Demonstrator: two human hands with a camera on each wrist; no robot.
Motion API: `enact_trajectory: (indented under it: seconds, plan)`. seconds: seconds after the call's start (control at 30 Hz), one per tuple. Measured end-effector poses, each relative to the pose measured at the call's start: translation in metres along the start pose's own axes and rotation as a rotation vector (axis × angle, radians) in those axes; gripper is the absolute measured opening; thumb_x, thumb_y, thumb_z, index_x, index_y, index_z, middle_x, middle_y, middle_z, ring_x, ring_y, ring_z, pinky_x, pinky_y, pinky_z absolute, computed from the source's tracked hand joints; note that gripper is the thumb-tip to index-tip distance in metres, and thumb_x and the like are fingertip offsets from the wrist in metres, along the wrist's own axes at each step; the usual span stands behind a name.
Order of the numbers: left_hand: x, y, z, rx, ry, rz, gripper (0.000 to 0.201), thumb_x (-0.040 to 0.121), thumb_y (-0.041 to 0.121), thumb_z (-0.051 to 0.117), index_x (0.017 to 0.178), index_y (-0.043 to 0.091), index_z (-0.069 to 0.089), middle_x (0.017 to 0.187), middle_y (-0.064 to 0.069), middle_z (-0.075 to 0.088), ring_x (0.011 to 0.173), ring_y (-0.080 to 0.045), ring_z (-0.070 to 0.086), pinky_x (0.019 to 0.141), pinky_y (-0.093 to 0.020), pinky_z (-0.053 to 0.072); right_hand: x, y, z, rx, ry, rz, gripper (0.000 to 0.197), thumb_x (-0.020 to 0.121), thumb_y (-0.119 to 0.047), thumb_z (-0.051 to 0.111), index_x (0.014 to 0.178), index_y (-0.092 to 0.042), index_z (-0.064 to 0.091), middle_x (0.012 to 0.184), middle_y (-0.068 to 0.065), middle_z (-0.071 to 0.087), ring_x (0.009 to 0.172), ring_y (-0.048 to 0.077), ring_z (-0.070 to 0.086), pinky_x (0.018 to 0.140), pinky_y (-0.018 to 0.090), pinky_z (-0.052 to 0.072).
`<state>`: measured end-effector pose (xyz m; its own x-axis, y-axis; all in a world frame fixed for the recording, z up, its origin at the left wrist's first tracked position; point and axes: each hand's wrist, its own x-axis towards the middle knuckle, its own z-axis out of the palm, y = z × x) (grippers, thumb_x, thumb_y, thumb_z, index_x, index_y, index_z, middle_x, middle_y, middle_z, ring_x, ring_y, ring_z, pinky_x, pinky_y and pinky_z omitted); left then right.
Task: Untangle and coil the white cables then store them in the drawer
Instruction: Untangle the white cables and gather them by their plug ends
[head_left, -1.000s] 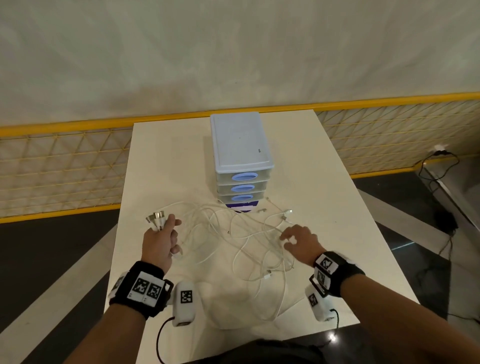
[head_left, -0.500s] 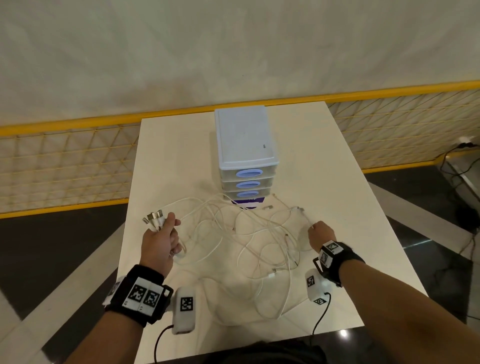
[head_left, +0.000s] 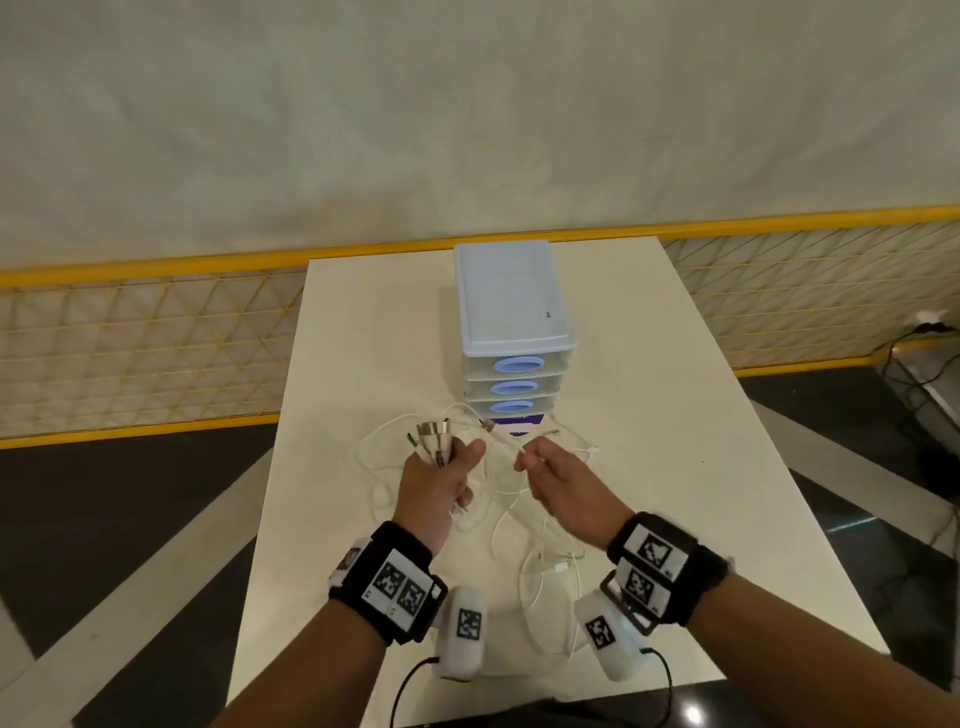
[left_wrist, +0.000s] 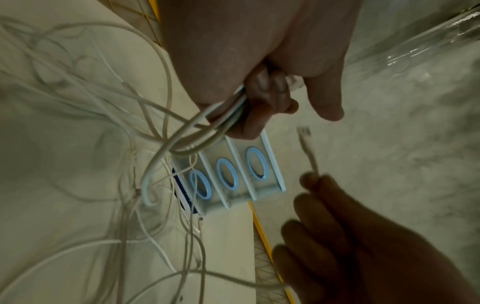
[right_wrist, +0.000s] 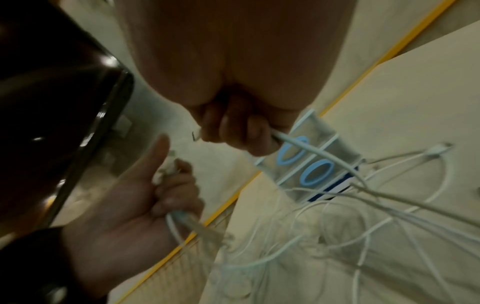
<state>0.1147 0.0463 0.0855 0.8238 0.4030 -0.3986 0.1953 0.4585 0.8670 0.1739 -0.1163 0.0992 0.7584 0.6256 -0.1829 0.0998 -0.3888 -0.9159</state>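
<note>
Main risk, as I judge it: the loose white cables (head_left: 524, 525) on the bench (head_left: 675, 415) cross each other in many loops below and between the two hands, so pulling the single strand away from the bundle could cinch a knot instead of freeing it, or drag the whole mess off the near edge. A hard tug might also jerk plugs out of the left grip, since several ends share one fist. Left hand (head_left: 441, 480) is raised, its fingers (left_wrist: 267, 96) curled tight round a bundle of cable ends, metal USB plugs (head_left: 431, 436) fanning out above the fist, thumb standing free beside them. Right hand (head_left: 563, 483) sits just right of the left, fingers (right_wrist: 233, 125) folded in, pinching one cable a little behind its connector (left_wrist: 303, 131); that strand runs taut between the two hands and trails down into the tangle. Drawer unit (head_left: 511, 332) stands beyond both sets of fingers, three blue-handled drawers all closed, nothing stored. Untangling is at an early stage; no coil formed yet.
</note>
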Motion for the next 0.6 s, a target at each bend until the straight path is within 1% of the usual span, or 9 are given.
enact_trajectory:
  seconds: [0.07,0.17,0.3,0.33,0.37,0.43,0.47,0.53,0.6]
  plan:
    - [-0.004,0.000,0.005,-0.022,-0.012,0.008,0.024,0.077,0.006,0.073,0.065,0.015,0.054,0.041,0.007,0.037,0.036,-0.008,0.030,0.039,-0.021,0.032,-0.003,-0.008,0.016,-0.024,-0.002,-0.046,0.018,0.100,-0.023,0.036,0.085,-0.024,0.047,0.060,-0.009,0.043,0.050,0.000,0.041,0.055,0.012,0.034]
    - [-0.010,0.000,0.009,-0.047,-0.022,0.026,0.018,0.081,0.004,0.068,0.069,0.012,0.057,0.045,0.005,0.049,0.039,-0.008,0.039,0.039,-0.022,0.034,-0.003,-0.014,0.033,-0.044,-0.015,-0.075,0.012,0.099,-0.021,0.037,0.090,-0.022,0.044,0.064,-0.009,0.046,0.056,0.003,0.042,0.060,0.018,0.038]
    - [-0.011,-0.001,0.010,-0.032,0.045,0.014,0.023,0.083,0.013,0.068,0.063,0.013,0.056,0.049,0.000,0.048,0.044,-0.013,0.042,0.042,-0.023,0.032,0.001,-0.017,0.044,-0.087,-0.046,-0.090,0.010,0.099,-0.020,0.037,0.092,-0.023,0.043,0.070,-0.014,0.052,0.058,-0.003,0.051,0.062,0.015,0.039]
    - [-0.011,-0.001,0.010,-0.033,0.058,0.006,0.026,0.085,0.014,0.067,0.062,0.014,0.054,0.048,0.001,0.046,0.044,-0.012,0.041,0.043,-0.023,0.032,0.002,-0.018,0.046,-0.111,-0.047,-0.095,0.011,0.099,-0.022,0.037,0.091,-0.021,0.044,0.072,-0.011,0.056,0.060,-0.001,0.053,0.063,0.019,0.041]
    - [-0.012,-0.001,0.010,-0.038,0.067,-0.004,0.028,0.086,0.016,0.066,0.062,0.015,0.052,0.048,0.001,0.044,0.045,-0.012,0.040,0.043,-0.023,0.032,0.003,-0.018,0.047,-0.139,-0.042,-0.102,0.014,0.099,-0.024,0.037,0.090,-0.019,0.047,0.075,-0.004,0.061,0.064,0.003,0.056,0.065,0.026,0.046]
    - [-0.012,0.003,0.011,-0.067,0.091,-0.035,0.029,0.089,0.017,0.063,0.063,0.015,0.050,0.049,0.002,0.041,0.045,-0.011,0.038,0.042,-0.022,0.032,0.003,-0.020,0.049,-0.212,-0.041,-0.093,0.022,0.099,-0.027,0.039,0.085,-0.015,0.051,0.079,0.006,0.065,0.071,0.021,0.061,0.069,0.037,0.049]
    - [-0.011,0.006,0.011,-0.094,0.103,-0.056,0.030,0.090,0.017,0.060,0.063,0.014,0.049,0.049,0.002,0.041,0.044,-0.011,0.039,0.041,-0.022,0.033,0.004,-0.021,0.049,-0.243,-0.053,-0.081,0.026,0.099,-0.029,0.038,0.082,-0.014,0.052,0.075,0.005,0.064,0.071,0.024,0.059,0.070,0.038,0.048]
    - [-0.010,0.011,0.010,-0.174,0.100,-0.089,0.032,0.092,0.017,0.056,0.062,0.013,0.049,0.049,0.002,0.045,0.043,-0.010,0.046,0.039,-0.022,0.034,0.004,-0.022,0.049,-0.278,-0.087,-0.069,0.030,0.099,-0.030,0.037,0.081,-0.013,0.054,0.071,-0.004,0.058,0.070,0.021,0.056,0.070,0.035,0.045]
    - [-0.009,0.014,0.008,-0.268,0.080,-0.110,0.032,0.094,0.019,0.053,0.063,0.013,0.050,0.050,0.003,0.049,0.051,-0.011,0.057,0.042,-0.024,0.038,0.006,-0.020,0.047,-0.313,-0.108,-0.070,0.032,0.100,-0.029,0.037,0.086,-0.009,0.057,0.078,-0.003,0.060,0.073,0.019,0.056,0.072,0.033,0.045]
